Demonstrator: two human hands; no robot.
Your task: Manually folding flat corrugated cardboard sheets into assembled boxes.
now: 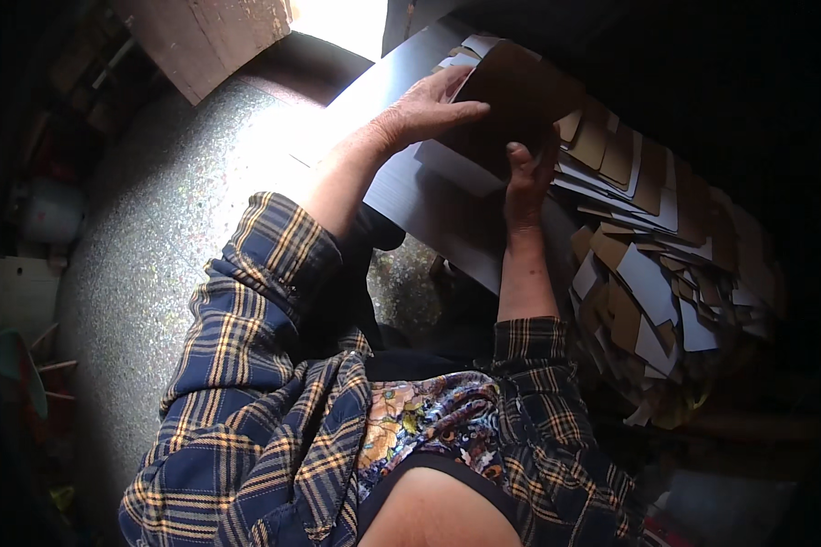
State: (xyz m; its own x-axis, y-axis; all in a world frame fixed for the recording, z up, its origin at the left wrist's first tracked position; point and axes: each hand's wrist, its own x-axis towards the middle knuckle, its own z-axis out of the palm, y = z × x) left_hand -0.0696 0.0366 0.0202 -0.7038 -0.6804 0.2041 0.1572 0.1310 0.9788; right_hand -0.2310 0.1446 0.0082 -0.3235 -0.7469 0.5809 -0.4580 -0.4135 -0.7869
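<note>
A dark brown cardboard piece (511,100) is tilted up over the table, its face in shadow. My left hand (424,114) grips its left edge, thumb across the front and the other fingers partly hidden behind. At the lower right of the same piece is my right hand (527,187), its thumb raised against the cardboard and its fingers curled by the right edge. How firmly the right fingers hold it is hard to make out in the shade. Beneath the cardboard, a pale flat sheet (456,169) lies on the grey table (410,201).
Flat cardboard pieces (648,182), brown on one side and white on the other, overlap in rows along the right. A looser heap of cut cardboard (648,301) lies nearer. Speckled floor (164,255) stretches left, with a wooden panel (210,46) at the far left.
</note>
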